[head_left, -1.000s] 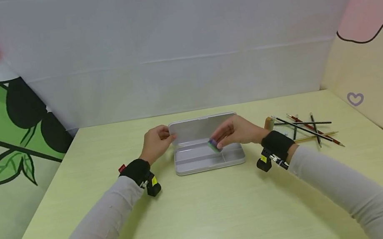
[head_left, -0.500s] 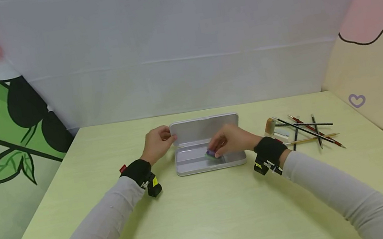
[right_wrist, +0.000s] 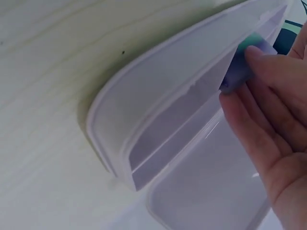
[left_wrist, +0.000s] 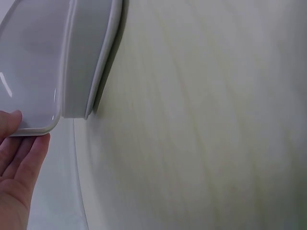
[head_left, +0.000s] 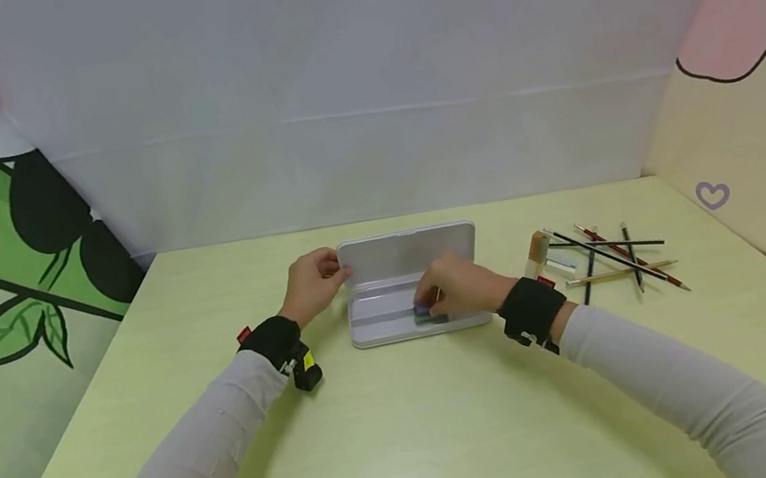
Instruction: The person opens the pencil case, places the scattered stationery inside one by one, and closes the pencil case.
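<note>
A pale grey pencil case (head_left: 387, 331) lies on the table with its lid (head_left: 394, 257) raised; inside are divided compartments. My left hand (head_left: 313, 286) pinches the lid's left edge, thumb on the inner face and fingers behind it, as the left wrist view shows. My right hand (head_left: 465, 284) pinches a small purple-and-green block (right_wrist: 240, 64) between thumb and fingertips. In the right wrist view the block is down within the case's walls; in the head view it overlaps the front compartments. The hand covers part of the case's right half.
Right of the case lies a loose pile of several pencils (head_left: 614, 255), crossing one another. Beside them are a wide brush (head_left: 537, 252) and a small white block (head_left: 561, 267). A white sheet (head_left: 343, 93) hangs behind the table.
My right hand has moved slightly left and down, lowering the purple-and-green block from above the case into its front part. My left hand stays on the lid.
</note>
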A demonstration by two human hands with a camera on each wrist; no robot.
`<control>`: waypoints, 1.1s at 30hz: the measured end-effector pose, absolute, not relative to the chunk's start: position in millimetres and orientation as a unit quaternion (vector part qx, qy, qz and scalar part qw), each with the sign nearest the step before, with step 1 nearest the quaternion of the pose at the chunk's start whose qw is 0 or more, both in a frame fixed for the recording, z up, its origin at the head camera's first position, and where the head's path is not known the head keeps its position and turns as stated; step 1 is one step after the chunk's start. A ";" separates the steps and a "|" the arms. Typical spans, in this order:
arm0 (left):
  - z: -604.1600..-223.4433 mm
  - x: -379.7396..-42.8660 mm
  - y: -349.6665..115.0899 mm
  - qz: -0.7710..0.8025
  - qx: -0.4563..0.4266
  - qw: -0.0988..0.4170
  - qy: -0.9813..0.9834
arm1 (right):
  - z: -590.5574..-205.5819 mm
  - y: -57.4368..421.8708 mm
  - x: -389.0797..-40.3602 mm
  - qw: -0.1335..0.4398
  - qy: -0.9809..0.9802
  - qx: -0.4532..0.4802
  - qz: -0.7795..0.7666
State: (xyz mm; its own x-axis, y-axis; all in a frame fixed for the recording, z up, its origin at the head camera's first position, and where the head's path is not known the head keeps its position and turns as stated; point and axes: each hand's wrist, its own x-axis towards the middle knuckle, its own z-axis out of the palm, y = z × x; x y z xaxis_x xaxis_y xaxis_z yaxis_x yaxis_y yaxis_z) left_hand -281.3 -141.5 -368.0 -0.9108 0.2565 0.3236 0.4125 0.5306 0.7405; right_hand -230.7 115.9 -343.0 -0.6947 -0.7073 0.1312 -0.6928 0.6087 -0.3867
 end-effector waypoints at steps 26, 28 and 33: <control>-363.6 -278.8 -142.9 -0.445 -0.190 0.078 -0.872 | -348.6 105.7 -218.9 -0.052 0.902 -0.400 -0.155; -363.2 -277.9 -143.0 -0.444 -0.191 0.079 -0.872 | -348.9 105.7 -218.6 -0.054 0.901 -0.400 -0.157; -362.2 -274.6 -143.3 -0.445 -0.188 0.080 -0.872 | -350.1 108.3 -217.4 -0.060 0.900 -0.402 -0.159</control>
